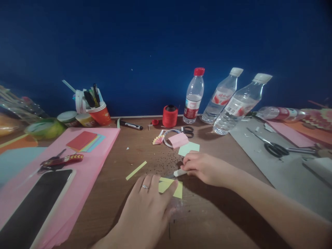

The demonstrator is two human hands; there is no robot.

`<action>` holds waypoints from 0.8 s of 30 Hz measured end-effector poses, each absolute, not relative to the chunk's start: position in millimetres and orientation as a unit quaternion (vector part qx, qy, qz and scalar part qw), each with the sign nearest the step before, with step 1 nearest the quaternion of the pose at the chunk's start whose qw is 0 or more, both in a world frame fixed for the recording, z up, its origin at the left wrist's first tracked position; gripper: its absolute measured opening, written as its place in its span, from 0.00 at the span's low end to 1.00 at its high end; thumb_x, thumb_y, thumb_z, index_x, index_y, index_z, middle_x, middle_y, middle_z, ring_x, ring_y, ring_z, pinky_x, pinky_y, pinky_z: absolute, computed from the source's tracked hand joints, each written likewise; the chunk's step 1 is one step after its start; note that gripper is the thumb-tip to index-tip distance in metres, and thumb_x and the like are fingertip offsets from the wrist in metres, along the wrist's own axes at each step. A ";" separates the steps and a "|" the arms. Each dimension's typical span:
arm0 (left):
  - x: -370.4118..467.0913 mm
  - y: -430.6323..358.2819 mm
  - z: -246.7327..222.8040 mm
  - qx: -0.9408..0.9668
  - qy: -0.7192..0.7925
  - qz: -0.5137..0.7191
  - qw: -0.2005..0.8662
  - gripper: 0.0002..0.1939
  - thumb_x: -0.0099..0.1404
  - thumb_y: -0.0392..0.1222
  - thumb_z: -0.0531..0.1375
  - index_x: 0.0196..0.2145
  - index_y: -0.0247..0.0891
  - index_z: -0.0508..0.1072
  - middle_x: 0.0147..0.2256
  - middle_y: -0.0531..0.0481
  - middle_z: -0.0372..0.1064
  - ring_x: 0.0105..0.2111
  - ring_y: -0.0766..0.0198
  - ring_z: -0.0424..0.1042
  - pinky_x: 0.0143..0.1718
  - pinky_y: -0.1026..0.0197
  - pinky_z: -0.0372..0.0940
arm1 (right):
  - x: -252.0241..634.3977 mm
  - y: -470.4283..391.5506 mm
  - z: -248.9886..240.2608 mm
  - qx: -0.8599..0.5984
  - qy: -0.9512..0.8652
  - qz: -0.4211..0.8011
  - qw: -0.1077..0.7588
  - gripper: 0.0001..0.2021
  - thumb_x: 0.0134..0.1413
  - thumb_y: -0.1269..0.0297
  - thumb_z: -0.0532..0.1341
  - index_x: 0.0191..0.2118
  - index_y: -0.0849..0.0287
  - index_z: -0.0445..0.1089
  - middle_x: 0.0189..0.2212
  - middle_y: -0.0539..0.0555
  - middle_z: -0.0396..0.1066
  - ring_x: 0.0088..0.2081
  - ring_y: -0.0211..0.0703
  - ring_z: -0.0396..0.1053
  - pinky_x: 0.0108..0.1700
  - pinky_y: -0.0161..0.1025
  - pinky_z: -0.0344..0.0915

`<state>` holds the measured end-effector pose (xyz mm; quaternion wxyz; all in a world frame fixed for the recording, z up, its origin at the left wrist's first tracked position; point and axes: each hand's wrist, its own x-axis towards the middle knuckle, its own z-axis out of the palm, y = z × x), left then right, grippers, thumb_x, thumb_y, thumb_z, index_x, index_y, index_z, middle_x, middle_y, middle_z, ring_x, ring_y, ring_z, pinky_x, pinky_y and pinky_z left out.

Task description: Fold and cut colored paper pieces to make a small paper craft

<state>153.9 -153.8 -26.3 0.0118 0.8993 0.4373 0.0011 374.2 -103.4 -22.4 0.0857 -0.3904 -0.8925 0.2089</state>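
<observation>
My left hand (147, 204), with a ring on one finger, lies over a small yellow paper (178, 191), fingers stretched and thumb resting on the sheet. A strip of the yellow paper shows along its upper edge. In my right hand (201, 168) is a white-bodied utility knife (179, 172), its thin blade pointing left at the paper's top edge. Most of the handle is hidden in the closed fingers. A loose yellow strip (136, 170) lies beyond my left hand. Above my right hand are a mint-green paper (188, 148) and a folded pink paper (178, 140).
Dark specks (166, 162) are scattered behind the knife. Farther back stand a red thread spool (170, 117), a red-capped bottle (194, 100) and two tilted white-capped bottles. Black-handled scissors (276, 149) lie right. A phone (36, 207) rests on pink paper (103, 138) at left.
</observation>
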 end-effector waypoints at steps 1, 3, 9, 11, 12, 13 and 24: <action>153.5 -153.4 -26.7 0.900 0.436 0.003 0.009 0.26 0.55 0.46 0.57 0.51 0.53 0.58 0.44 0.43 0.62 0.44 0.47 0.62 0.43 0.43 0.57 | 373.6 -103.6 -22.6 -0.391 -0.892 0.209 0.087 0.08 0.52 0.73 0.54 0.33 0.58 0.70 0.34 0.53 0.66 0.36 0.39 0.61 0.39 0.36 0.58; 152.1 -152.6 -27.9 0.902 0.431 0.011 0.003 0.26 0.54 0.45 0.58 0.52 0.53 0.58 0.48 0.40 0.59 0.47 0.45 0.60 0.45 0.43 0.56 | 372.8 -103.8 -23.0 -0.390 -0.892 0.209 0.095 0.08 0.52 0.74 0.54 0.32 0.58 0.70 0.34 0.53 0.66 0.36 0.38 0.62 0.39 0.36 0.58; 148.3 -152.0 -31.5 0.912 0.407 0.047 0.002 0.28 0.54 0.45 0.58 0.53 0.51 0.57 0.60 0.39 0.39 0.56 0.42 0.47 0.50 0.40 0.49 | 371.8 -103.4 -24.7 -0.383 -0.896 0.198 0.111 0.07 0.51 0.75 0.54 0.28 0.61 0.69 0.32 0.53 0.65 0.36 0.38 0.62 0.37 0.36 0.58; 148.1 -151.7 -31.9 0.912 0.406 0.052 0.005 0.29 0.53 0.45 0.59 0.53 0.51 0.57 0.60 0.39 0.37 0.57 0.42 0.45 0.51 0.40 0.49 | 371.6 -103.2 -24.8 -0.382 -0.896 0.195 0.114 0.07 0.50 0.75 0.54 0.28 0.61 0.69 0.32 0.53 0.65 0.35 0.38 0.61 0.37 0.35 0.58; 148.0 -151.5 -32.0 0.912 0.406 0.054 0.006 0.29 0.53 0.45 0.59 0.53 0.51 0.57 0.60 0.40 0.37 0.57 0.42 0.45 0.51 0.40 0.48 | 371.5 -103.1 -24.9 -0.382 -0.896 0.194 0.117 0.07 0.50 0.75 0.54 0.28 0.61 0.69 0.31 0.53 0.65 0.35 0.39 0.61 0.37 0.35 0.58; 147.9 -151.3 -31.9 0.913 0.404 0.056 0.006 0.29 0.53 0.45 0.59 0.53 0.51 0.57 0.60 0.40 0.37 0.57 0.42 0.45 0.51 0.40 0.49 | 371.3 -103.1 -25.1 -0.382 -0.896 0.195 0.120 0.08 0.50 0.76 0.54 0.28 0.61 0.69 0.32 0.53 0.65 0.36 0.39 0.62 0.37 0.36 0.59; 146.6 -150.2 -32.3 0.914 0.401 0.058 0.007 0.27 0.54 0.46 0.58 0.52 0.51 0.58 0.60 0.40 0.39 0.56 0.41 0.46 0.50 0.39 0.50 | 367.6 -102.9 -28.4 -0.384 -0.894 0.195 0.127 0.09 0.50 0.75 0.54 0.34 0.60 0.70 0.34 0.55 0.66 0.38 0.40 0.61 0.40 0.38 0.59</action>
